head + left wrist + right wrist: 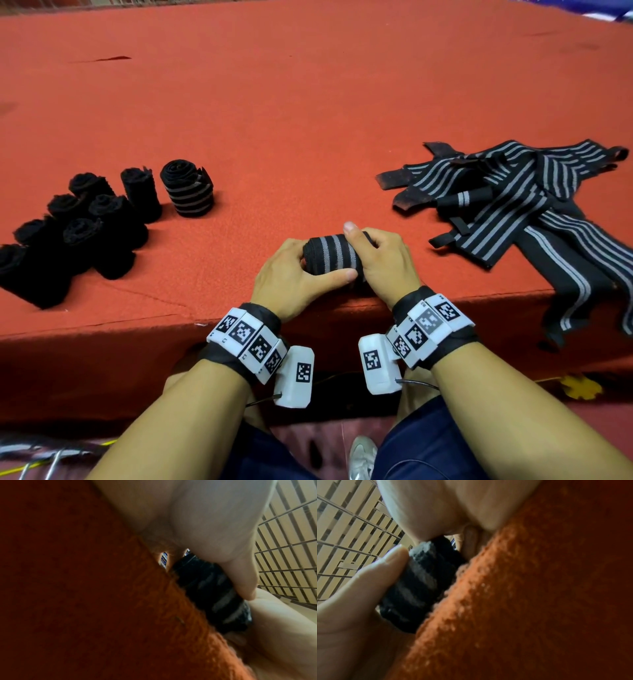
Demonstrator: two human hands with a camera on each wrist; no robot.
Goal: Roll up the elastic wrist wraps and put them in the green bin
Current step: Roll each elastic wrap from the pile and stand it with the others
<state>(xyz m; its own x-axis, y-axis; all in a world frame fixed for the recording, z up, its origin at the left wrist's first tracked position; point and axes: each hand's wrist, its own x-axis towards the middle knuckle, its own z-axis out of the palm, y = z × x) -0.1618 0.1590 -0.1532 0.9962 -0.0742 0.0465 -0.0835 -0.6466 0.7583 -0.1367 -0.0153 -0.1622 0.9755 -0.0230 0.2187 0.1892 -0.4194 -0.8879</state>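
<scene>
Both hands on one striped roll near front edge of red worktop. Left hand curled round roll's left end, thumb along near side. Right hand gripping right end, thumb over top. Finished rolls stand grouped at left. Loose wraps piled at right, some hanging over edge.

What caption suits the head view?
Both hands, left hand and right hand, grip a striped wrist wrap on red felt.
</scene>
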